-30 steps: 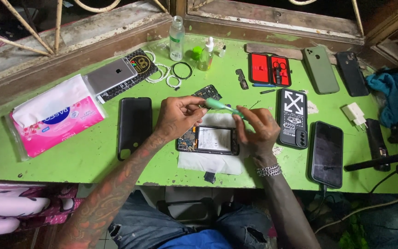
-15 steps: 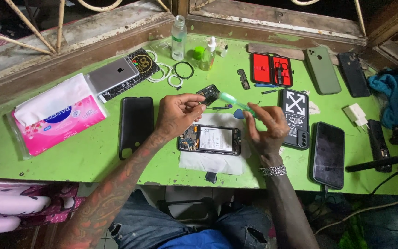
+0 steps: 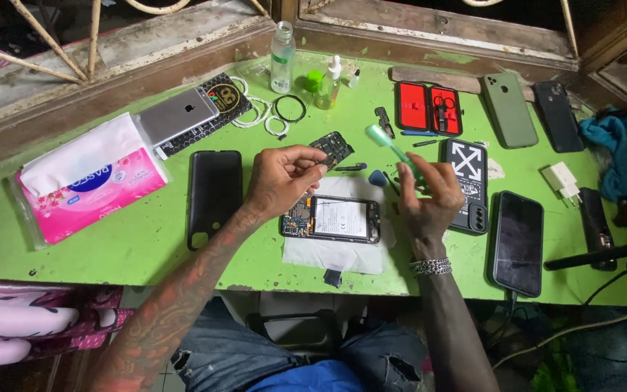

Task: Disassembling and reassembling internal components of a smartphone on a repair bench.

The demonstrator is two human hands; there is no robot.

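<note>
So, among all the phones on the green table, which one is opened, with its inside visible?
The phone on the white sheet, between the left hand and right hand. Its back is off, exposing battery and circuits; the others are closed.

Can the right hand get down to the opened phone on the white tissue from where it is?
Probably yes. The right hand, holding a green toothbrush, hovers just beside the opened phone; nothing lies between them, and the left hand sits above its far end.
</note>
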